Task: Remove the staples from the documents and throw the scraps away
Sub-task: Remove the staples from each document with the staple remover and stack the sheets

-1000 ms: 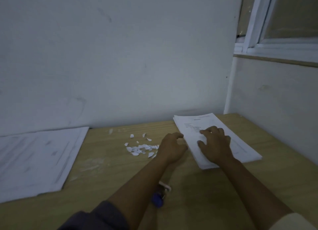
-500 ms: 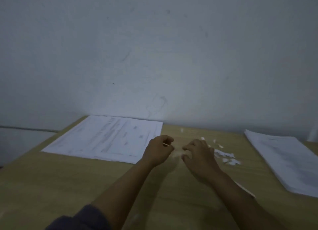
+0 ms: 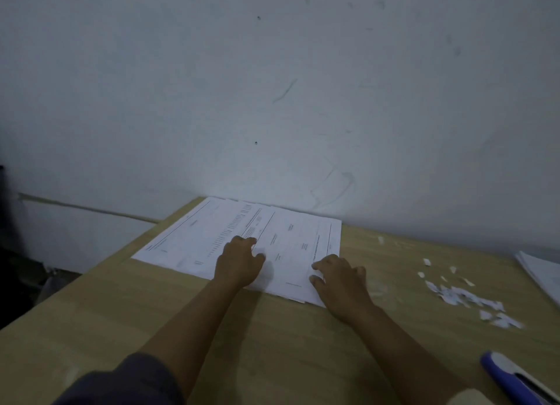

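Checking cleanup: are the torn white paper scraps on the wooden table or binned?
On the table: the torn white paper scraps lie scattered across the right side of the light wooden table.

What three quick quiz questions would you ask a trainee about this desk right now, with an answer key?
1. True or false: the paper scraps lie on the wooden desk to the right of the right hand.
2. What does the left hand touch? A) the printed documents B) the paper scraps C) the wall
3. Fill in: the staple tool at the desk's near right edge is white and ____.

Key: 1 true; 2 A; 3 blue.
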